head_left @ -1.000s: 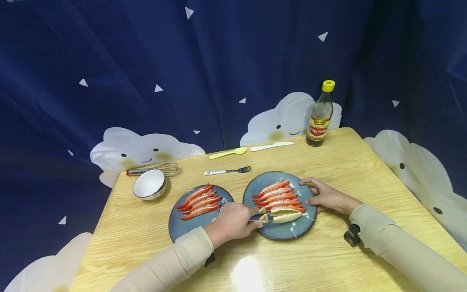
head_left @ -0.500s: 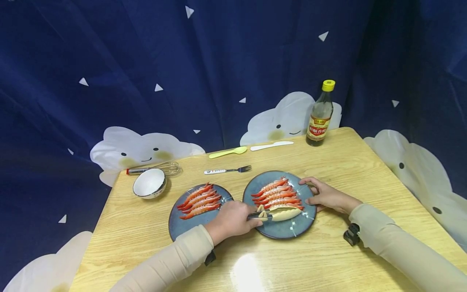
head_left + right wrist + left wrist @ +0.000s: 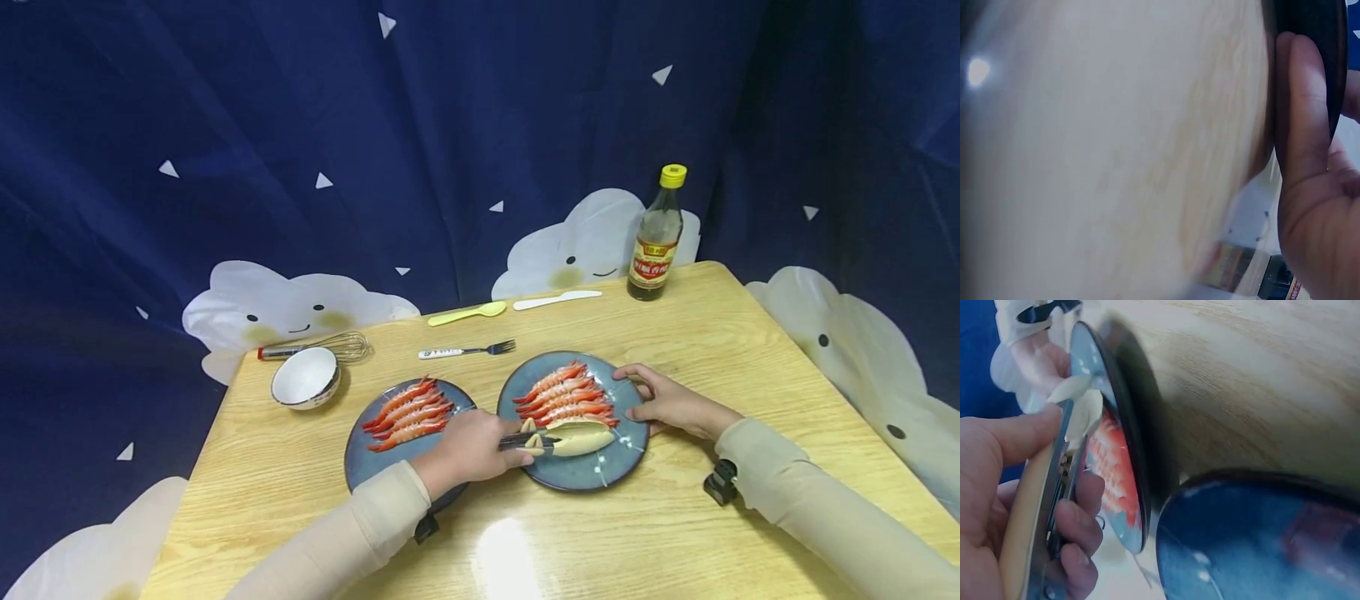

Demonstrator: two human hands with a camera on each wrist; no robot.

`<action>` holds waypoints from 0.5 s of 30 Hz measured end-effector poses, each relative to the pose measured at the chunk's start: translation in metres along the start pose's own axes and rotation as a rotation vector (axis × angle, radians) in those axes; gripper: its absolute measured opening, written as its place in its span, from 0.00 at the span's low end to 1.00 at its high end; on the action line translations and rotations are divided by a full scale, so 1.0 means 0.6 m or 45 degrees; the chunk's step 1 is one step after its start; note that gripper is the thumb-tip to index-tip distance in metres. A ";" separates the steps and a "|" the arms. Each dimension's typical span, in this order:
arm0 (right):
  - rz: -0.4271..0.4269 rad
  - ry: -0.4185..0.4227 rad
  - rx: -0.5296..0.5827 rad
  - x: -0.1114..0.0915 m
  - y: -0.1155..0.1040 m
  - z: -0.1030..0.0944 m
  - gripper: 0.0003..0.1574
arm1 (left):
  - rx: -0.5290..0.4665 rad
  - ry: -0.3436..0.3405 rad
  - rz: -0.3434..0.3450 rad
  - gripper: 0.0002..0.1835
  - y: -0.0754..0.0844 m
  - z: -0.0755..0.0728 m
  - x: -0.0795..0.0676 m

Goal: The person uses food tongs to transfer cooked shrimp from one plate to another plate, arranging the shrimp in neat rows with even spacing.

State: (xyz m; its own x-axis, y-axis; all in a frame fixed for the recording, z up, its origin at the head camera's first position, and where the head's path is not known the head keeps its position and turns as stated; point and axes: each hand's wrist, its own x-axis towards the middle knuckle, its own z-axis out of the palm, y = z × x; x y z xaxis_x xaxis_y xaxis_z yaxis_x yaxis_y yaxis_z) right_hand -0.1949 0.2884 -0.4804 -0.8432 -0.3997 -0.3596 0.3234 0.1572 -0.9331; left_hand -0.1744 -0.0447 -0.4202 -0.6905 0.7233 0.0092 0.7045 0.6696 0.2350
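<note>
My left hand [image 3: 472, 444] grips a pair of tongs [image 3: 1027, 515] with dark metal arms and cream tips. In the head view the tongs' tips [image 3: 579, 437] are over the near part of the right-hand blue plate [image 3: 564, 477], beside a row of several red-orange shrimp [image 3: 564, 396]. Whether the tips touch a shrimp cannot be told. My right hand [image 3: 678, 405] holds that plate's right rim, with fingers under its edge in the right wrist view. A second blue plate [image 3: 367, 468] bears several shrimp [image 3: 411, 414], partly hidden behind my left hand.
Behind the plates lie a fork [image 3: 468, 350], a yellow spoon [image 3: 468, 313] and a white knife [image 3: 557, 300]. A yellow-capped bottle [image 3: 654, 242] stands at the back right. At the back left are a white bowl [image 3: 306, 377] and a whisk [image 3: 347, 344]. A blue curtain [image 3: 450, 125] hangs behind the table.
My left hand and the tongs have shifted slightly left over the right-hand plate. My right hand has stayed on the plate's rim.
</note>
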 end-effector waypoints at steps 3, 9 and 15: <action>0.012 -0.005 0.001 0.002 0.000 0.004 0.41 | 0.001 0.059 -0.038 0.27 -0.012 -0.013 -0.028; 0.007 -0.008 -0.005 0.002 -0.007 0.007 0.41 | 0.052 0.265 -0.182 0.22 -0.061 -0.045 -0.099; 0.024 0.001 -0.013 -0.002 -0.008 0.003 0.41 | 0.061 0.292 -0.385 0.26 -0.100 -0.069 -0.169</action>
State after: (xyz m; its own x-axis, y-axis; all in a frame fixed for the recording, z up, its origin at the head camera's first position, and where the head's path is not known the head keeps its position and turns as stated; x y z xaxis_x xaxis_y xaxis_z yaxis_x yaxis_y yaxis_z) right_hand -0.1948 0.2861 -0.4756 -0.8372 -0.3958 -0.3774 0.3351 0.1741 -0.9259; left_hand -0.1538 -0.1651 -0.3952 -0.8832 0.4390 0.1651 0.4667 0.8580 0.2148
